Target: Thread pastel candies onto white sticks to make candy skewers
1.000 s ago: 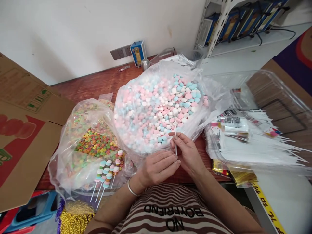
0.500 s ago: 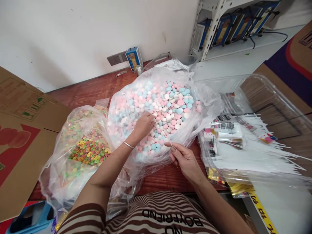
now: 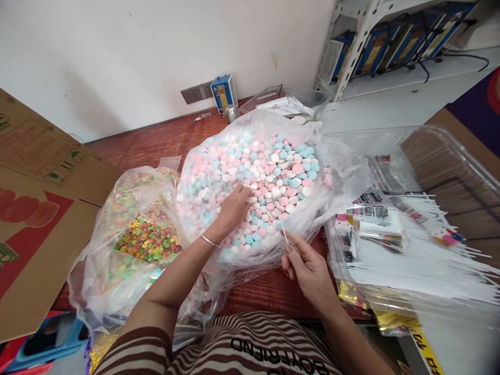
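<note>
A large clear plastic bag [image 3: 199,156] lies open on the table, full of round pink, blue and white candies [image 3: 287,182]. My left hand [image 3: 235,207] reaches over its near left part with fingers curled down. Its fingertips touch the candies at the bag's opening; whether one is pinched between them is hidden. My right hand [image 3: 308,264] is closed on a thin white stick [image 3: 285,232], held between thumb and forefinger. The stick points up and away, just above the bag's near right edge.
A bag of colourful ring candies [image 3: 150,239] sits at left beside a cardboard box [image 3: 42,208]. At right, a clear plastic tray [image 3: 441,133] holds many white sticks [image 3: 414,265] and printed wrappers [image 3: 378,221]. A blue box [image 3: 224,94] and a shelf [image 3: 357,52] are behind.
My right hand has drawn slightly back and right, and the white stick now shows clearly in it. The left hand stays at the candies. The whole view has shifted a little.
</note>
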{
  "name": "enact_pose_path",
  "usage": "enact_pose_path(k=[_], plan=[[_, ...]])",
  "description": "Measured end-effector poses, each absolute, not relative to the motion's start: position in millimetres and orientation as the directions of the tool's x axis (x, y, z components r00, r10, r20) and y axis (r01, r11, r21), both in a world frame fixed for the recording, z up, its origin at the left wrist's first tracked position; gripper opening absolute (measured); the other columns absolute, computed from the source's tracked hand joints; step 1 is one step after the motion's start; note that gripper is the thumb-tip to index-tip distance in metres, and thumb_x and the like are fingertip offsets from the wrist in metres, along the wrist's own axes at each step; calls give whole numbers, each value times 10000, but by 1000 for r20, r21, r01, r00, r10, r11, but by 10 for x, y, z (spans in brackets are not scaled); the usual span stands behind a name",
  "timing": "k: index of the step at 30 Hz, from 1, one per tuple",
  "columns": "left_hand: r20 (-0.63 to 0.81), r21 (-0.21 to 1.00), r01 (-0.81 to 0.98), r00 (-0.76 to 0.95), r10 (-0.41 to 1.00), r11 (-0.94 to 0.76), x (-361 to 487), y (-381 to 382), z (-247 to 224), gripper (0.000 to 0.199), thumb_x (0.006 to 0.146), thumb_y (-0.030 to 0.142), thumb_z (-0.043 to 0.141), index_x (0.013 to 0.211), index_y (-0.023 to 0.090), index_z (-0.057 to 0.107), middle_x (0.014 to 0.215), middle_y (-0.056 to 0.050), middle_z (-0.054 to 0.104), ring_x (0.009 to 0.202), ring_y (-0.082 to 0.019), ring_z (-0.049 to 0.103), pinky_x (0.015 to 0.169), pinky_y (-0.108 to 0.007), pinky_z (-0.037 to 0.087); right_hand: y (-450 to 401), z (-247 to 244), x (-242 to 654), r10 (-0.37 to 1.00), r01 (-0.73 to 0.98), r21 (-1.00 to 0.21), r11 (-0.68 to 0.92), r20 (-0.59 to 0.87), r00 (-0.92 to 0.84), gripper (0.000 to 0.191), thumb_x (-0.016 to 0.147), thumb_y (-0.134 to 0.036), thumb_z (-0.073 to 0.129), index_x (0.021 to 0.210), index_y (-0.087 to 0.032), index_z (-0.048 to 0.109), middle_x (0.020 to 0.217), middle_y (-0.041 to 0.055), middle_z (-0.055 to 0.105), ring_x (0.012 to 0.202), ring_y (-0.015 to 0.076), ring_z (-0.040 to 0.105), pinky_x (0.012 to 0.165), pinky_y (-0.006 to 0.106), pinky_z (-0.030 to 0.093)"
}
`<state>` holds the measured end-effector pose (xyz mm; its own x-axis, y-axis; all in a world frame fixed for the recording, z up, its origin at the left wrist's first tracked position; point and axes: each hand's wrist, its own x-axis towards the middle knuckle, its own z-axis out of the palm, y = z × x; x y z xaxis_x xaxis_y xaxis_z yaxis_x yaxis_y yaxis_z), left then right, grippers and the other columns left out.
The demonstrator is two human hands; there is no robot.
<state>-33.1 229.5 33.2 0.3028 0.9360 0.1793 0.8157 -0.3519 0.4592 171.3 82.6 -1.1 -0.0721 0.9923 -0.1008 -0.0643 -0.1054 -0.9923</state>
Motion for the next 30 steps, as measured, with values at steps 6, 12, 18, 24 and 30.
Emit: enact_pose_path(k=[6,12,18,24,30], plan=[[-187,976,156,227,956,154,-369,1976,371,361,851,394,706,1133,170,680,952,-62,720,836,-171,701,721,-291,559,870,151,1726,996,322,-943,84,74,-43,465,1013,-296,472,1456,-177,551,622,-45,582,540,133,528,594,260,463],[-203,964,158,-85,975,215,-422,2141,305,341,874,312,662,1165,145,728,754,-25,702,651,-111,641,625,-234,525,943,133,1663,993,379,-918,114,113,-23,443,1012,-316,482,1413,-161,586,652,-21,625,527,141,543,558,259,453],[-245,952,208,83,966,223,-336,2284,315,264,860,289,680,1084,171,756,954,-59,750,773,-135,698,761,-284,577,913,43,1710,995,389,-916,100,101,-18,443,1005,-294,479,1416,-164,582,660,-20,641,551,147,574,627,273,503],[-296,897,376,126,947,231,-326,2263,238,301,809,234,708,1099,154,724,682,-4,664,602,-135,626,575,-255,496,912,12,1766,993,390,-914,110,113,-13,431,1001,-284,482,1401,-172,594,758,10,722,596,152,629,617,269,507],[-150,953,273,31,988,136,-296,2532,263,112,825,187,668,927,151,640,775,-29,693,734,-152,690,730,-295,558,924,-19,1710,990,356,-925,136,136,-23,423,1012,-302,483,1391,-157,603,763,25,733,608,163,650,616,280,512]])
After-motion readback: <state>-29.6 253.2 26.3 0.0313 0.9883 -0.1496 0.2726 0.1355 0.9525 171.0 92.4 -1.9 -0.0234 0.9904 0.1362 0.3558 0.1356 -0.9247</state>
